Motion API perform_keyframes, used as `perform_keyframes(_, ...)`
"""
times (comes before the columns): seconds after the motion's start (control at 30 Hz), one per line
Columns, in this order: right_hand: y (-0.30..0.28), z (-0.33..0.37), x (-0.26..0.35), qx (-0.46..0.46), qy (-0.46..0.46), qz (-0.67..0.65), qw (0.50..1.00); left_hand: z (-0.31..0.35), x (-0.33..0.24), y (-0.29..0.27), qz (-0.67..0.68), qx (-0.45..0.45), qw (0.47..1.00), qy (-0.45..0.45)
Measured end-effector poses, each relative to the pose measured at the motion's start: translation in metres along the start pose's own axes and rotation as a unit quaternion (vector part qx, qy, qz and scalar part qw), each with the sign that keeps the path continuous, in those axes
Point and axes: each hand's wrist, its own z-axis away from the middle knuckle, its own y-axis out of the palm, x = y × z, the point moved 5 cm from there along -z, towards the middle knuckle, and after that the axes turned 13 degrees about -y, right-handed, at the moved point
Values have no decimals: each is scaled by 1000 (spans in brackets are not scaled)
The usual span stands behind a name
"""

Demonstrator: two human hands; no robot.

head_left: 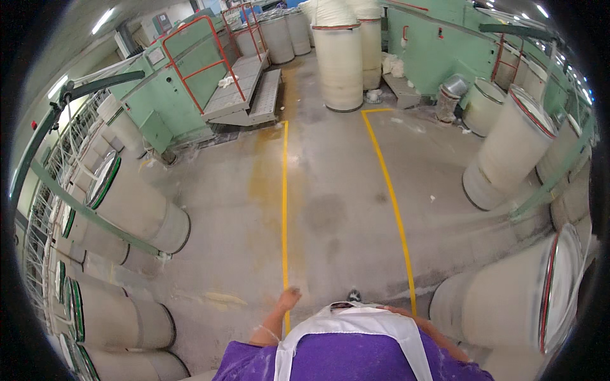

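My left hand [290, 298] hangs out in front of my left side, over the yellow floor line [285, 209]. Its fingers look loosely curled, and nothing shows in them. Close to the waist of my white apron [356, 320] is my right hand [397, 310], mostly hidden by the apron and my body, so its fingers cannot be made out. Neither hand touches any of the drums around me. Nearest on the right is a large pale drum with a red rim [502, 295]; on the left stand pale drums with green rims [121, 314].
Two yellow lines mark a lane ahead. Tall drums heaped with white fibre [338, 66] stand at its far end. Green machines flank it, with metal steps and a red handrail [219, 60] at left. A red-rimmed drum [508, 149] stands farther right; white fluff dots the floor.
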Motion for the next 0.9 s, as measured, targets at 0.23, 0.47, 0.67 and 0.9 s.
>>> perform_keyframes(0.23,-134,-226,81,179,94,53,978,-35,78,-31,-68,41,978,-193)
perform_keyframes(0.47,-251,-500,178,153,-55,218,962,-195,12,-143,-139,58,949,-276)
perform_keyframes(0.67,-357,-633,299,24,28,142,989,-497,-218,-337,-78,-76,987,-120)
perform_keyframes(0.9,-491,-811,402,-108,62,84,989,-759,-558,-504,224,-95,963,115)
